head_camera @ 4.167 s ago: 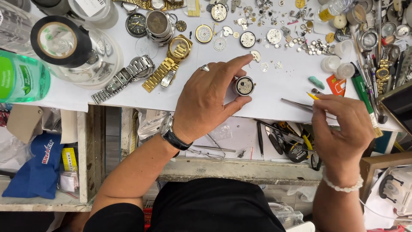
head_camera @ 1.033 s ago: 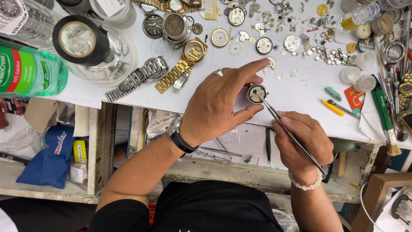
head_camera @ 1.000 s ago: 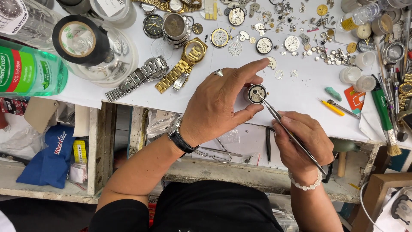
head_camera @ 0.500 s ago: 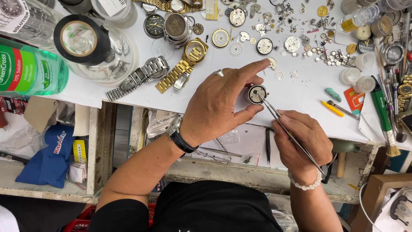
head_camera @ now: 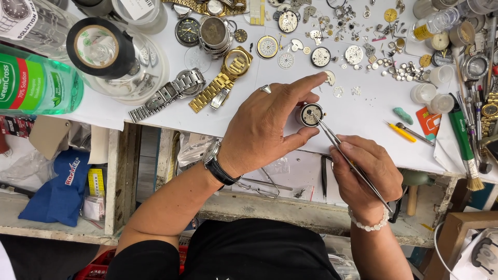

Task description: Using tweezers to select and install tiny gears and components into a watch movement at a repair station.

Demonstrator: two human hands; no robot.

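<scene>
Pinching the small round steel watch movement (head_camera: 311,114) steady with my left hand (head_camera: 264,129), I probe it using thin metal tweezers (head_camera: 348,161) gripped in my right hand (head_camera: 365,173).

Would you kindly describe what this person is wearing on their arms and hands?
Both forearms are bare below short black sleeves. The left hand has a silver ring on one finger and a wristwatch with a black strap at the wrist. The right hand wears a bracelet of white beads.
</scene>
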